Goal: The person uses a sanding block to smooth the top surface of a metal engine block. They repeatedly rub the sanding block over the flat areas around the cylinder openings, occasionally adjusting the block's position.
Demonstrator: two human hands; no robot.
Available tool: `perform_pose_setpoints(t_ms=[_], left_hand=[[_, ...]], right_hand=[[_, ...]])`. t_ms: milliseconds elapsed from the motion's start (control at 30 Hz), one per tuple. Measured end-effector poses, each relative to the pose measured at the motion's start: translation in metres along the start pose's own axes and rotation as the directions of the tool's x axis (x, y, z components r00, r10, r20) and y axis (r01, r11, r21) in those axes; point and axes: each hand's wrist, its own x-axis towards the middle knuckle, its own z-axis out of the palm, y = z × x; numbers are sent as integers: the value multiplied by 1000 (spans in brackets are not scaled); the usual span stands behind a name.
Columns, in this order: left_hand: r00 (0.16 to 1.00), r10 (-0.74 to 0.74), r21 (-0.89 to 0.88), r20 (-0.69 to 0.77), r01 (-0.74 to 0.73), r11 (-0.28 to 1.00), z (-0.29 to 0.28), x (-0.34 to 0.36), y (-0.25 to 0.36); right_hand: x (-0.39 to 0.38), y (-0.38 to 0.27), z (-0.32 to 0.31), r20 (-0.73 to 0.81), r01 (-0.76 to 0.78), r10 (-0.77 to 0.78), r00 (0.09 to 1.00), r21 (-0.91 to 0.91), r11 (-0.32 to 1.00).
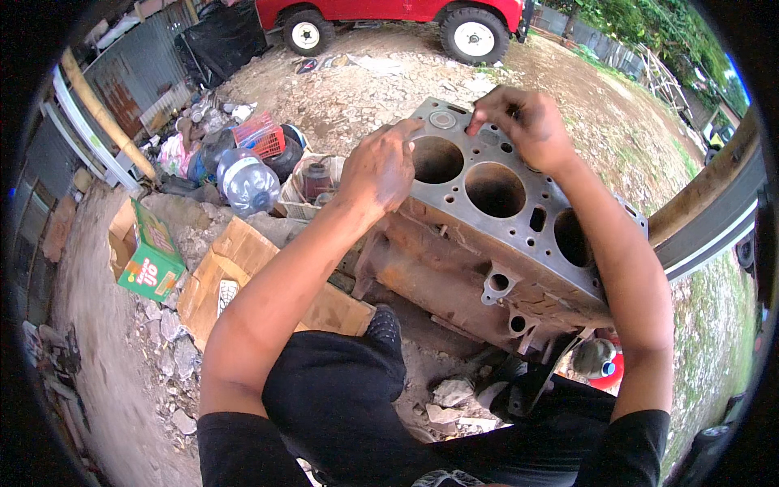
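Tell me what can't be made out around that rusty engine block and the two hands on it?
- Head view: the right hand covers whatever its fingertips press on the grey, rusty metal engine block.
- The left hand hides the deck edge beneath it.
- The cylinder bores' depths are dark.
- The red vehicle is cut off by the top edge.

Rusty grey engine block (487, 243), red vehicle (389, 10), green carton (150, 268), possibly red basket (261, 134)

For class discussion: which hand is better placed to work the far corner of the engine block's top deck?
Probably the right hand: its fingers already touch the engine block there; the left hand rests nearer.
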Motion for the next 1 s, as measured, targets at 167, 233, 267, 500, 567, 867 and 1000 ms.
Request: perform_pose_setpoints(t_ms=[167, 233, 267, 500, 567, 867, 1000], left_hand=[[1000, 7, -2, -15, -7, 1000, 1, -1, 0], [999, -10, -1, -37, 10, 1000, -2, -3, 1], [999, -17, 2, -32, 17, 1000, -4, -4, 0], [999, -23, 40, -44, 25, 999, -6, -3, 7], [997, -31, 43, -64, 34, 998, -5, -5, 7], [998, -43, -4, -45, 43, 999, -6, -1, 10], [997, -46, 16, -56, 47, 999, -5, -4, 9]], right_hand=[[4, -10, -1, 22, 16, -13, 1000, -97, 995], [5, -13, -6, 5, -55, 55, 998, -19, 998], [0, -7, -1, -8, -22, 21, 1000, -45, 999], [0, -4, 1, 24, -13, 17, 1000, -136, 991], [-6, 7, 10, 23, 24, -20, 1000, -199, 980], [-3, 4, 10, -35, 117, -130, 991, -252, 961], [-3, -2, -2, -63, 21, -26, 998, -75, 997]])
